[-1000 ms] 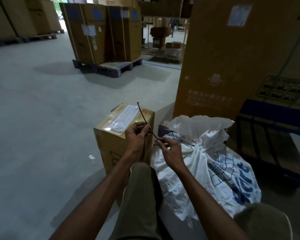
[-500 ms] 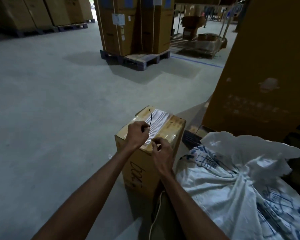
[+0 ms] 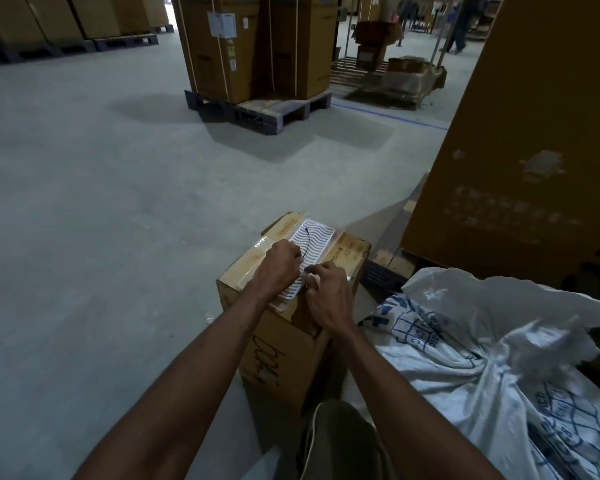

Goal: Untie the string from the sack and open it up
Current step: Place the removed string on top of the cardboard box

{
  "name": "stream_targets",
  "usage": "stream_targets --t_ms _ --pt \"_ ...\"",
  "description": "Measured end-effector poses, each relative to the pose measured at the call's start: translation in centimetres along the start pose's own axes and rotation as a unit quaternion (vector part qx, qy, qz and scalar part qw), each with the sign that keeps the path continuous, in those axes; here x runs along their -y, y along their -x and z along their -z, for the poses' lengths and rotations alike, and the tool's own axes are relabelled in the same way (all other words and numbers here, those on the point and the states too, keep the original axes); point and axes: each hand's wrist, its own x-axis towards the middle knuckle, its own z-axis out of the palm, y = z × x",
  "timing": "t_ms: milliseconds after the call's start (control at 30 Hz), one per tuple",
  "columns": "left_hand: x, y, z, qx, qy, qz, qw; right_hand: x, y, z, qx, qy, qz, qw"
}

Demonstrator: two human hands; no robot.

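Note:
A white woven sack (image 3: 492,362) with blue print lies at the lower right, its loose mouth flared open toward the back. A thin black string (image 3: 307,244) curves over the white ribbed tray on top of a small cardboard box (image 3: 291,348). My left hand (image 3: 282,258) is closed around the string's near end. My right hand (image 3: 326,289) pinches the string just beside it, fingers curled over the tray's near edge. Both hands are above the box, left of the sack and apart from it.
A white ribbed tray (image 3: 321,232) lies on the box. A tall cardboard carton (image 3: 534,133) stands at the right behind the sack. A pallet (image 3: 257,109) with big cartons stands ahead on the concrete floor. My knee (image 3: 340,441) is below.
My hands carried the black string away from the sack to the top of the small box. The view swung left, so the sack now sits further right.

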Motion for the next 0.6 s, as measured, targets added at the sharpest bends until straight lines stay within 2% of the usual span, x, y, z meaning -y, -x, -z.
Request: stream_targets --t_ms 300,600 --pt "-3.4 6.2 1.7 -0.020 0.020 -0.014 1.000 0.0 3.3 4.2 -0.016 0.020 0.005 1.000" --pt "-13.2 14.4 -1.7 0.032 0.027 -0.065 0.997 -5.2 10.5 13.9 -0.067 0.055 -0.021 0.996"
